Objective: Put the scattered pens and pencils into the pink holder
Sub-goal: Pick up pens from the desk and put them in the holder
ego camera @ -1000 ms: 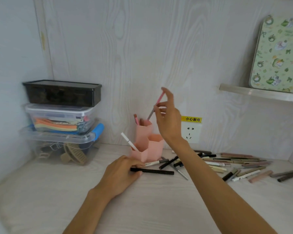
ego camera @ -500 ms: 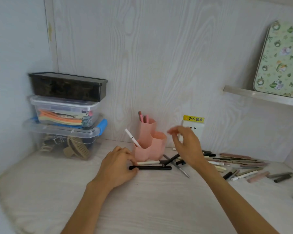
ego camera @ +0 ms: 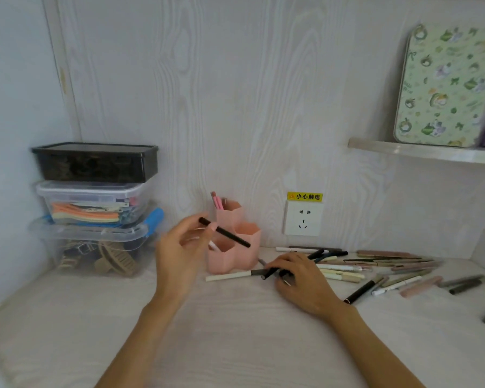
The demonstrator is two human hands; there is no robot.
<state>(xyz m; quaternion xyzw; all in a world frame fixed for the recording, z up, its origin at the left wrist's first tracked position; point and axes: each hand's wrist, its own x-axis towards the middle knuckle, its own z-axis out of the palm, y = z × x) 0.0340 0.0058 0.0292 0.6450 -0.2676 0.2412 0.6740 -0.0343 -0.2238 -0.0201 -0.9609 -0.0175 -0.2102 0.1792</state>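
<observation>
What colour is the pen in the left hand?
Black pen, pinched by the left hand; head view.

Bare desk (ego camera: pixel 235 331) lies open below and between both hands. Just right of the left hand (ego camera: pixel 179 256), the pink holder (ego camera: pixel 235 247) blocks the way, close to the wall. The right hand (ego camera: pixel 300 278) rests on scattered pens (ego camera: pixel 375 267) crowding its far right side. Left of the left hand stand stacked boxes (ego camera: pixel 95 208), seemingly well apart
</observation>
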